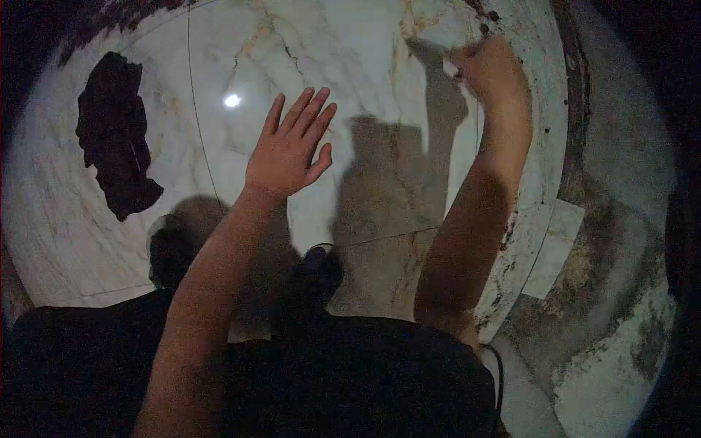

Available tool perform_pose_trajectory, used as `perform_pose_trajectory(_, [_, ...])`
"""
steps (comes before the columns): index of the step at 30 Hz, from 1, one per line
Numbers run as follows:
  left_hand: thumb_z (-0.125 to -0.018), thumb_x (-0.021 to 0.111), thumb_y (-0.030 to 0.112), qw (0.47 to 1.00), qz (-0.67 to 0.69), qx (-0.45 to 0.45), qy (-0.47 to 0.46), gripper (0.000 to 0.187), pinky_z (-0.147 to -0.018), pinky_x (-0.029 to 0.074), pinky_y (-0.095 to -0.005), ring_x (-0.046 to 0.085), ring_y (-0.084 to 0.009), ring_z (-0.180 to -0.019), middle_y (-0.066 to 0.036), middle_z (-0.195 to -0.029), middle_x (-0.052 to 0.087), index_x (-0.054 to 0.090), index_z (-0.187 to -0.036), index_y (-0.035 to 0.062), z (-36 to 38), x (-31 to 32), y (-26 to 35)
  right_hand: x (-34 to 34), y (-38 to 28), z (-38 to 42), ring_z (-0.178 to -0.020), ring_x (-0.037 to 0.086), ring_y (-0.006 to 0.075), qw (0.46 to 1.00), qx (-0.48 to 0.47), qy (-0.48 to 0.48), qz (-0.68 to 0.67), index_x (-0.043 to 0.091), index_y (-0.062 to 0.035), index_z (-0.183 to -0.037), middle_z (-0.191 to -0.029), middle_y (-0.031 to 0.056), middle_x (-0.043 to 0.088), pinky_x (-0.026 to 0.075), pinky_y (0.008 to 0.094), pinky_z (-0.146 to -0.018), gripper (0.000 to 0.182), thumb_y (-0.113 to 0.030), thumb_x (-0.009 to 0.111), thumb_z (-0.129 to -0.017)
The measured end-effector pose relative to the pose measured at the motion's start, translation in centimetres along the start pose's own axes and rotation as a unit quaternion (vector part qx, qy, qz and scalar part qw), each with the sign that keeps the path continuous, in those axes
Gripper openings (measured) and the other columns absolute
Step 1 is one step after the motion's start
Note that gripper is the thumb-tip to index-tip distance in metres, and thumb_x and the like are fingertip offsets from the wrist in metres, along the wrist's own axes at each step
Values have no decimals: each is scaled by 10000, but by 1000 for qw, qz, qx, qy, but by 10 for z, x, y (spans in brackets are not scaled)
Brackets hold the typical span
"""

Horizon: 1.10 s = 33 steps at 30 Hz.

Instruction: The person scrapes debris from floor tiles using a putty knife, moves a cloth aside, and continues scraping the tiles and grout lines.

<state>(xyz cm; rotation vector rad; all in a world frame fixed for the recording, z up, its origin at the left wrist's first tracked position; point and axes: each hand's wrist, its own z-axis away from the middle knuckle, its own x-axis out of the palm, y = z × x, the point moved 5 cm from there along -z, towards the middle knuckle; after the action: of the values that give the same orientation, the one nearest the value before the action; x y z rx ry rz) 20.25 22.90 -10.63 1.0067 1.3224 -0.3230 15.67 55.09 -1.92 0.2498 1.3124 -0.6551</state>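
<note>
My left hand (288,153) is stretched out, palm down, on or just over the white veined marble tile (365,44), fingers extended and thumb apart. It holds nothing. Farther up and to the right, my right hand (495,69) is bent at the wrist over the tile close to its dirty right edge. Its fingers are curled together; whatever they hold, if anything, is too dim and blurred to make out. Small dark crumbs (485,29) lie beside that hand. Shadows of my arm and head fall across the tile between both hands.
A crumpled dark cloth (117,139) lies on the tiles at the left. Dirt lines the right edge, beyond which a loose tile piece (556,248) rests on rough, stained ground (613,255). A thin black cord (499,376) curves beside my dark clothing. Thin joints run between the tiles.
</note>
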Motion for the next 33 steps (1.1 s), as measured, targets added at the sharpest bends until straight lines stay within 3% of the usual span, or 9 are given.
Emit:
perform_pose_trajectory(2, [-951,544,332,999,-32,10,-4,597,-1248,209,-524,320,-241,-1508,-55,-1625,361,451,-1504,128,0,0,1,4,-36,83,-964,701,475,999,48,18,6,740,-43,-1045,-1035,259,729,569,526,-862,365,-363,698,-873])
perform_pose_trajectory(5, [-951,541,325,999,-35,11,-7,593,-1248,210,-526,325,-242,-1505,-55,-1626,360,454,-1502,124,-1,-2,0,30,-27,46,-769,747,284,979,24,178,94,788,-46,-915,-773,135,753,575,445,-712,352,-388,753,-842])
perform_pose_trajectory(7, [-950,540,322,999,-33,20,-2,593,-1247,210,-526,326,-241,-1504,-55,-1626,361,454,-1502,125,-1,-3,3,38,-12,-29,-764,741,323,962,-38,241,120,792,-61,-922,-834,124,768,576,459,-713,337,-388,744,-858])
perform_pose_trajectory(10, [-946,543,317,999,-34,12,-1,598,-1248,206,-527,325,-238,-1504,-56,-1627,358,448,-1506,130,0,0,2,-1,-17,-49,-983,691,450,970,-42,238,16,711,71,-971,-992,312,699,543,526,-865,413,-325,702,-852])
perform_pose_trajectory(14, [-950,537,325,999,-35,8,-6,607,-1253,196,-523,314,-233,-1511,-52,-1636,341,434,-1518,137,-1,-2,0,-9,-4,-14,-864,735,402,996,70,-49,39,780,-43,-893,-969,197,756,584,478,-769,349,-388,739,-872])
perform_pose_trajectory(22, [-957,532,339,999,-47,18,-11,609,-1255,187,-522,302,-237,-1518,-53,-1636,339,431,-1520,130,-3,-1,1,9,-24,-27,-971,726,387,965,-14,250,79,793,-97,-970,-999,230,746,567,493,-866,299,-369,760,-848])
perform_pose_trajectory(24, [-957,532,330,1000,-27,14,-6,606,-1252,190,-525,304,-244,-1517,-60,-1633,344,431,-1517,121,0,-1,2,-26,-37,-32,-1014,681,465,983,13,182,-10,710,71,-960,-1010,323,694,545,514,-876,431,-347,709,-858])
perform_pose_trajectory(28, [-953,539,321,1000,-27,16,-2,599,-1249,192,-529,314,-252,-1512,-73,-1624,360,442,-1506,114,-1,-1,0,12,12,-56,-950,726,400,992,76,-98,17,791,-90,-990,-981,226,747,570,496,-867,322,-378,750,-851])
perform_pose_trajectory(33, [-949,540,327,999,-36,15,-14,604,-1249,192,-536,313,-250,-1511,-72,-1621,362,444,-1504,110,2,1,2,26,0,-42,-848,758,306,976,-58,156,138,799,-79,-1006,-918,164,770,591,458,-800,335,-369,774,-839])
